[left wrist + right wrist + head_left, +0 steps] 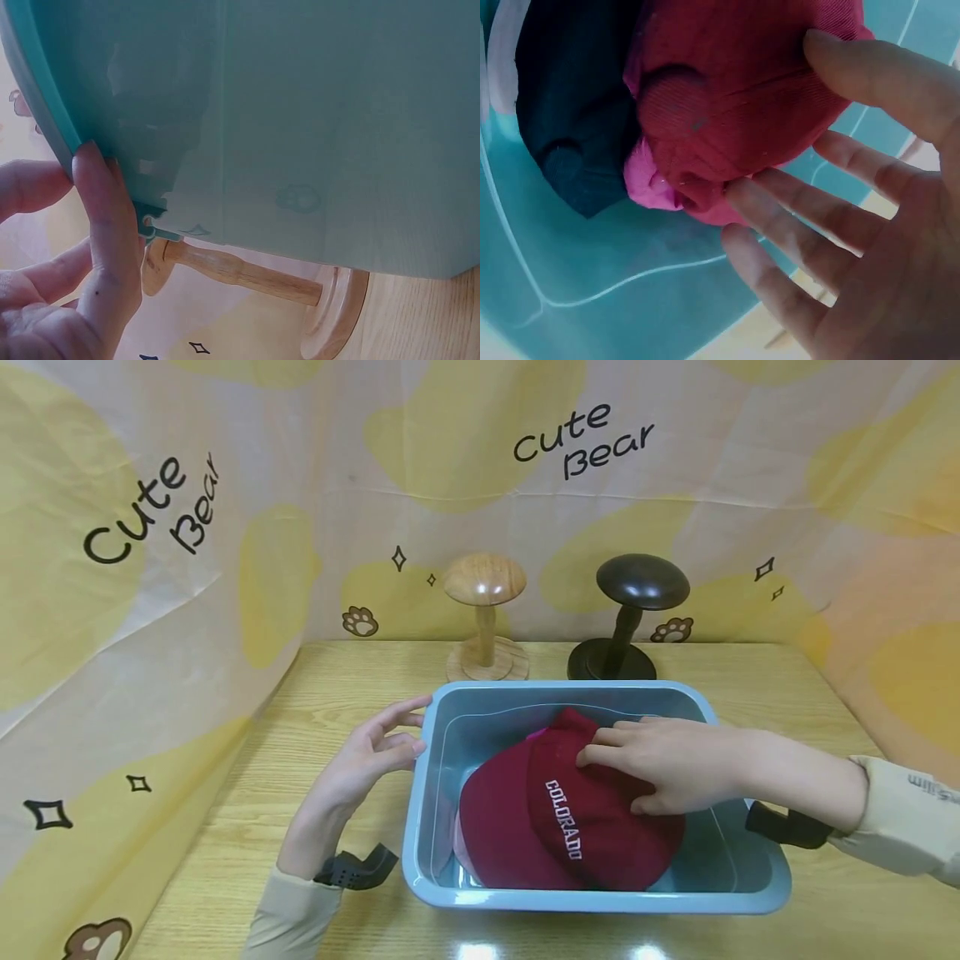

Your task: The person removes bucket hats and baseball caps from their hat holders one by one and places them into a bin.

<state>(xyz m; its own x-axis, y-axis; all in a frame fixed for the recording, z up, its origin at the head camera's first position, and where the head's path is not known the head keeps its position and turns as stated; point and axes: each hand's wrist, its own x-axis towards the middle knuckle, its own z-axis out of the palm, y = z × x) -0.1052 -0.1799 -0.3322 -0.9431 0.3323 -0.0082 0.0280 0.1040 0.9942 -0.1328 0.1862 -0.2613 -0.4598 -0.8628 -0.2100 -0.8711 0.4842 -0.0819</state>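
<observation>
A dark red baseball cap [517, 827] with white COLORADO lettering lies in a light blue plastic basin [600, 900]. My right hand [675, 764] reaches over the basin's right side and touches the cap's crown. In the right wrist view its fingers are spread and nearly straight along the red cap [735, 97], with the thumb against the opposite side. Beside and beneath it show a black cap [570, 135] and bright pink fabric [649, 180]. My left hand [375, 752] pinches the basin's left rim between thumb and fingers.
Behind the basin stand a light wooden mushroom-shaped hat stand [486, 581] and a dark one [642, 583]. Everything rests on a wood-grain table [352, 681]. A patterned cloth [465, 443] hangs along the back and sides.
</observation>
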